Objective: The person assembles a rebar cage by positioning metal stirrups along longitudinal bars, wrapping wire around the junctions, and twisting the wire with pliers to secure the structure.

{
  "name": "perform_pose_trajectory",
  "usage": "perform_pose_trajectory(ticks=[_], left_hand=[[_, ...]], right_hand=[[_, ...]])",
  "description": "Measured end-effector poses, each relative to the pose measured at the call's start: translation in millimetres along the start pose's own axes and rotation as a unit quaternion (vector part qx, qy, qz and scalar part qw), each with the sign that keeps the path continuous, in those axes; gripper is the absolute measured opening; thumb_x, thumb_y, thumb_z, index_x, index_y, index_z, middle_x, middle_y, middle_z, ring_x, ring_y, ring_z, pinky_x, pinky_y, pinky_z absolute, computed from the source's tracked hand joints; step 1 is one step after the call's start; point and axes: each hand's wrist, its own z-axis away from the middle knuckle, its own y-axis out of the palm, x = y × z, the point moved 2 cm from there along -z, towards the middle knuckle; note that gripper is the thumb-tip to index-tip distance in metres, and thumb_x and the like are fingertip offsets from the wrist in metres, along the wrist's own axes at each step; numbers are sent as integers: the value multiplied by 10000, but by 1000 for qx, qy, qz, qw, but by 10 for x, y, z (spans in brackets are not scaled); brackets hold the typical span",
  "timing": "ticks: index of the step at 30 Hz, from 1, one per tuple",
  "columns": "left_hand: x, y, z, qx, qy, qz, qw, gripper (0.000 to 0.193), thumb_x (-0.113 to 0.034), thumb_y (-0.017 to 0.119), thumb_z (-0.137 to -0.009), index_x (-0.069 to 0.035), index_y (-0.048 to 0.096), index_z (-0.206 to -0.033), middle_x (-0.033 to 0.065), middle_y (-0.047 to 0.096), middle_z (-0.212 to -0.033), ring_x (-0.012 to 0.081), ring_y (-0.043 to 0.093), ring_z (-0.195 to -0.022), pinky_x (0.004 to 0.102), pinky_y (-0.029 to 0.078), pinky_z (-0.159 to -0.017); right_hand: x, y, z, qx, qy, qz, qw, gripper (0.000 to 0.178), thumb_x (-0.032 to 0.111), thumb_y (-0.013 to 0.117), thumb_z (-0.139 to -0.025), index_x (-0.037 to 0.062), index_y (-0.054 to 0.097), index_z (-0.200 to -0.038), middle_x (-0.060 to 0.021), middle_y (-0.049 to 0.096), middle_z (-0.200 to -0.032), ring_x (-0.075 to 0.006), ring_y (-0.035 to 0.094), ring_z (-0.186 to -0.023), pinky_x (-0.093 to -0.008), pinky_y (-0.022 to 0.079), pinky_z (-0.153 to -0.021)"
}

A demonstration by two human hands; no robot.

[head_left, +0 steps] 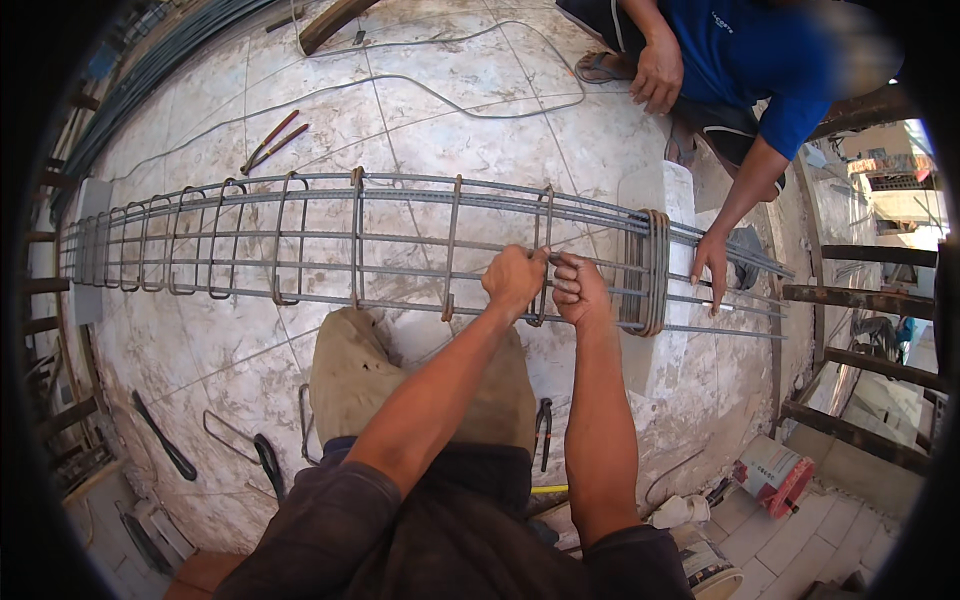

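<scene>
Grey steel bars and brown hoops form a long cage (400, 239) lying across the pale tiled floor (215, 340), reaching from near the left edge to near the right edge. Both bare hands are at its near side, right of the middle. The left hand (515, 280) has its grip closed, fingertips against an upright hoop (546, 215); the right hand (582, 290) is curled shut just beside it, the fingertips of the two nearly meeting. Whatever they pinch is too small to tell. Further right, a stack of closely packed hoops (655, 270) encloses the bars.

Beyond that, toward the floor's right edge, a co-worker's hand (710, 265) reaches down to the bar ends. The co-worker, in a blue shirt (740, 50), crouches at the far right corner.

Red-handled pincers (274, 143) lie on the far side of the cage, left of the middle. A loose grey cable (430, 92) winds along the far edge, and dark rods (140, 75) are bundled by the far left corner. Another pair of pincers (543, 432) lies near the person's right forearm.
</scene>
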Motion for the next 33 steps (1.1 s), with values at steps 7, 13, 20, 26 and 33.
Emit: perform_pose_trajectory(ticks=[7,13,20,26,33], left_hand=[[25,22,-61,40,-17,-5,999,507,-519,642,-931,-34,783,-986,240,745,-977,421,709,-989,515,529,-859],[46,40,-46,5,9,19,1000,571,-579,629,-916,-30,782,-874,216,741,-847,416,717,-885,515,522,-790],[196,73,21,25,60,59,996,386,-383,626,-904,-30,783,-922,259,722,-867,439,706,-880,521,526,-802],[11,41,-198,30,131,45,990,297,-239,630,-840,33,748,-817,306,691,-825,464,695,-813,506,543,-756],[-371,-536,277,244,88,98,961,279,-186,609,-913,55,750,-925,216,728,-813,257,723,-734,394,581,-691]], right_hand=[[481,-68,-97,-102,-477,642,591,243,243,699,-893,112,775,-1083,-171,748,-1017,-377,695,-994,-488,549,-897],[786,27,-540,13,-267,757,596,229,217,697,-868,68,769,-1027,-201,736,-977,-404,696,-961,-499,545,-856],[523,160,-97,-62,-351,653,668,132,126,659,-863,6,704,-893,-247,712,-922,-448,680,-907,-516,531,-802],[201,125,148,-93,-482,603,629,129,118,650,-842,0,700,-855,-266,702,-893,-448,677,-870,-514,520,-760],[456,207,200,-1,-441,707,554,146,118,688,-749,13,708,-849,-256,695,-806,-451,676,-792,-523,529,-749]])
